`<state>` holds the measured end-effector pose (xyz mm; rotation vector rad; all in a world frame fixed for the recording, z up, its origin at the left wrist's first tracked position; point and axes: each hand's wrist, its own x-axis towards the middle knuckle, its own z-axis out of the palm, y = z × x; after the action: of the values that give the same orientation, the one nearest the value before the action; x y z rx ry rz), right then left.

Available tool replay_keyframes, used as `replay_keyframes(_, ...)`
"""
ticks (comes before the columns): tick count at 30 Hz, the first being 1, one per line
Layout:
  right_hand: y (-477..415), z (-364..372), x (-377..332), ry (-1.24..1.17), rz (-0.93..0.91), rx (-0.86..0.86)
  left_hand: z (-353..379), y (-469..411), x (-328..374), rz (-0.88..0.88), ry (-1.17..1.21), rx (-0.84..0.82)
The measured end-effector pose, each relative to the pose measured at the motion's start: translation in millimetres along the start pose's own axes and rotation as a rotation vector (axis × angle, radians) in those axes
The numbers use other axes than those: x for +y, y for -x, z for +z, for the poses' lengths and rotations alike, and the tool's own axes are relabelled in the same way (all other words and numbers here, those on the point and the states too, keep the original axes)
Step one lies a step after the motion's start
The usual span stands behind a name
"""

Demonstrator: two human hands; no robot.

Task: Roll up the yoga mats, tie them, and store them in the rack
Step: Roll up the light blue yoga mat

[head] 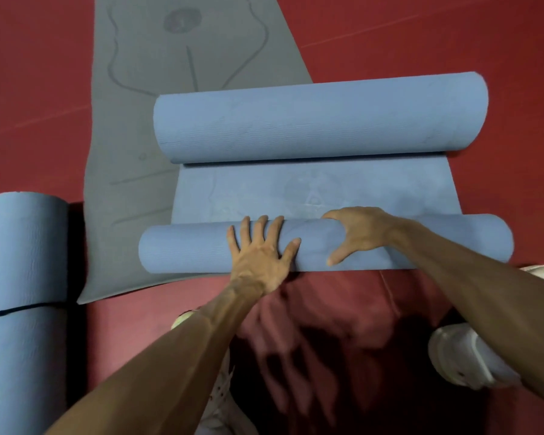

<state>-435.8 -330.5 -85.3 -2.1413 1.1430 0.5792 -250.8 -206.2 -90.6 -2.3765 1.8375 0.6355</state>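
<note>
A blue yoga mat (314,189) lies on the red floor, curled into a roll at each end. The near roll (186,249) lies crosswise in front of me, and the thicker far roll (321,120) lies behind a short flat stretch. My left hand (261,249) rests flat on top of the near roll with fingers spread. My right hand (358,233) lies over the same roll, its fingers curved over the far side and its thumb on the near side.
A grey mat (132,120) lies flat underneath, reaching up and left. Another rolled blue mat (22,277) with a dark strap round it lies at the left edge. My white shoes (465,359) are near the bottom. Red floor (421,36) surrounds everything.
</note>
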Motion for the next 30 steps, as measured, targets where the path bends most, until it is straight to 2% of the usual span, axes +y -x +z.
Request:
replay_keyframes(8,12,16,1,0.194,-0.069,0.293,-13,-33,2,0.016,-0.059,-0.004)
replay_keyframes(13,15,43,-5,0.263,-0.094,0.676,-25,-60,2,0.051,-0.069,0.016)
replay_keyframes(20,9,57,-10,0.329,-0.019,0.744,-39,-107,1,0.067,-0.027,-0.044)
replay_keyframes(23,-2,49,-5,0.337,-0.018,0.77,-41,-119,3,0.084,0.036,0.011)
replay_keyframes(26,-14,42,-1,0.341,0.003,0.763,-42,-116,5,0.228,0.09,0.142)
replay_keyframes(28,-19,36,2,0.336,0.003,0.75,-44,-111,7,0.309,0.053,0.136)
replay_keyframes(30,-19,28,2,0.371,0.001,0.697,-45,-108,10,0.279,0.028,0.091)
